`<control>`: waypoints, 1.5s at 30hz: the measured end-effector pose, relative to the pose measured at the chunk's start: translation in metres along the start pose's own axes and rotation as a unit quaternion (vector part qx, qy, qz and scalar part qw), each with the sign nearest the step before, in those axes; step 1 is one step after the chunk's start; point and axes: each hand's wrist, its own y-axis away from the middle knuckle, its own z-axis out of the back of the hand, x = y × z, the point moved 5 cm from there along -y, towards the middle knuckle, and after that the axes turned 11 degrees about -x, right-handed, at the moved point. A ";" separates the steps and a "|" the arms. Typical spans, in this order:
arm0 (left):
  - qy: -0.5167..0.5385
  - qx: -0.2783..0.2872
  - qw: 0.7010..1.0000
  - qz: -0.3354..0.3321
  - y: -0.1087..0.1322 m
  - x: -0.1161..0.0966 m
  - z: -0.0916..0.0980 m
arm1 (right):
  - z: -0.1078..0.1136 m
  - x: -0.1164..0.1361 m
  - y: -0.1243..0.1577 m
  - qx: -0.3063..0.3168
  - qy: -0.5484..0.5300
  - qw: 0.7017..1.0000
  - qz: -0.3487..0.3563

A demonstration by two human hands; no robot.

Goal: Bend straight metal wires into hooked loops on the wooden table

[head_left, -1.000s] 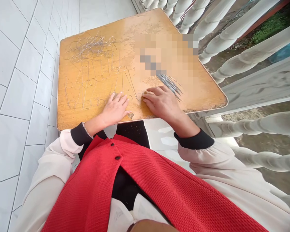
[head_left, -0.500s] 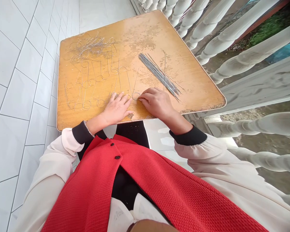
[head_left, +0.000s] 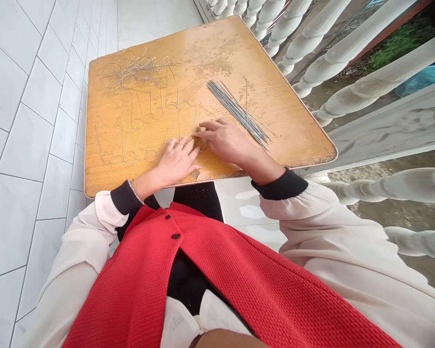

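A wooden table top (head_left: 217, 53) with an orange-yellow, worn surface fills the middle of the view. Thin bent wires with small loops (head_left: 130, 128) lie in rows on its left half, and a tangle of wire (head_left: 134, 72) sits beyond them. Right of centre lies a bundle of straight grey wires (head_left: 237, 112). My left hand (head_left: 177, 161) rests on the table with its fingers apart, at the ends of the looped wires. My right hand (head_left: 223, 140) lies over a wire loop (head_left: 200, 143), partly hiding it; its thumb is hidden.
White floor tiles (head_left: 29, 121) run along the left of the table. A white balustrade (head_left: 311, 53) stands close beyond the right edge. The table's near edge (head_left: 148, 187) lies against my lap, and my red vest (head_left: 174, 270) fills the bottom of the view.
My right hand has slid left and slightly up, over the wire loop, and now sits closer to my left hand. My left hand has barely moved. The wires look unchanged.
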 end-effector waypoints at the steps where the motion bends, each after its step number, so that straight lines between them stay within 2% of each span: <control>1: 0.000 0.002 1.000 -0.001 0.001 0.000 -0.001 | -0.003 -0.001 0.000 0.015 -0.009 1.000 0.011; 3: 0.000 -0.002 1.000 -0.005 0.004 0.001 -0.002 | -0.004 -0.007 0.003 0.028 -0.023 0.999 0.015; 7: 0.003 -0.016 1.000 -0.010 0.009 0.002 -0.005 | 0.001 -0.026 0.016 0.013 -0.041 0.999 -0.021; 10: -0.002 -0.018 1.000 -0.009 0.008 0.001 -0.006 | 0.001 -0.032 0.020 0.006 -0.049 0.998 -0.038; 17: -0.033 -0.005 0.999 0.014 -0.001 -0.009 -0.001 | 0.001 -0.019 0.017 0.009 -0.078 0.997 -0.016; 21: -0.027 -0.016 0.999 0.010 -0.003 -0.009 0.003 | 0.015 -0.013 0.027 -0.033 -0.068 0.996 -0.044; 23: -0.021 -0.011 1.000 -0.001 -0.005 -0.009 0.001 | 0.018 -0.006 0.034 -0.041 -0.054 0.997 -0.043; 27: -0.032 0.017 0.999 -0.015 -0.008 -0.012 -0.008 | 0.010 0.010 0.045 -0.016 -0.011 1.000 0.005; 32: -0.072 0.007 0.997 0.016 -0.013 -0.020 -0.013 | 0.001 0.003 0.037 0.009 -0.009 0.999 0.051; 37: -0.103 -0.012 0.994 0.041 -0.018 -0.028 -0.015 | 0.002 -0.006 0.022 0.013 -0.034 0.997 0.073; 45: -0.115 -0.026 0.990 0.079 -0.017 -0.031 -0.015 | -0.001 0.008 0.038 0.015 0.053 0.997 0.058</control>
